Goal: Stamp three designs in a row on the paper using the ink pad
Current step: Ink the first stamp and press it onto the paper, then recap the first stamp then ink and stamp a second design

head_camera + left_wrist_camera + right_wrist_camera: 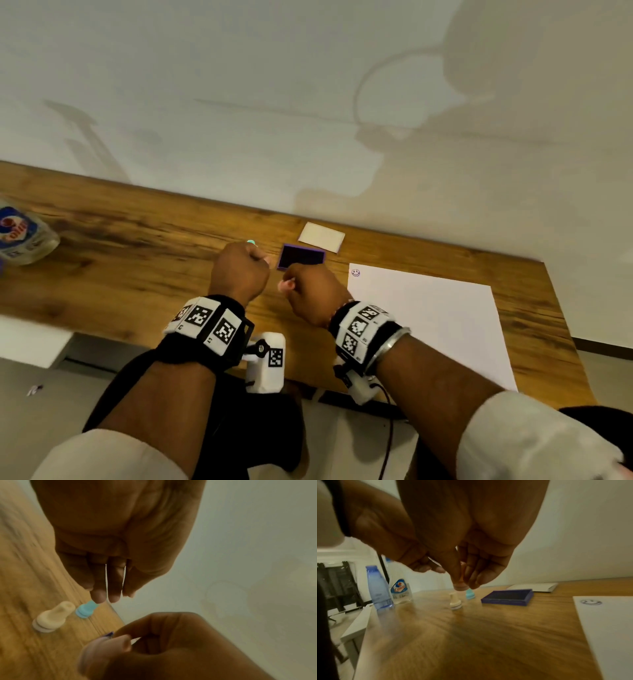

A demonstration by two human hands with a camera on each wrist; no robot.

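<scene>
My right hand (291, 286) pinches a pink stamp (460, 586) between thumb and fingers, lifted above the table just in front of the purple ink pad (301, 257). A cream stamp (455, 603) and a blue stamp (470, 594) stand upright on the wood left of the pad. My left hand (111, 597) hangs over the blue stamp (85, 609) with loosely bent fingers, holding nothing. The white paper (428, 318) lies to the right, with one smiley print (356, 272) in its far left corner.
The pad's cream lid (322, 237) lies behind the pad by the wall. Two plastic bottles (378, 588) stand at the table's left end. The table's front edge (308, 385) runs just under my wrists.
</scene>
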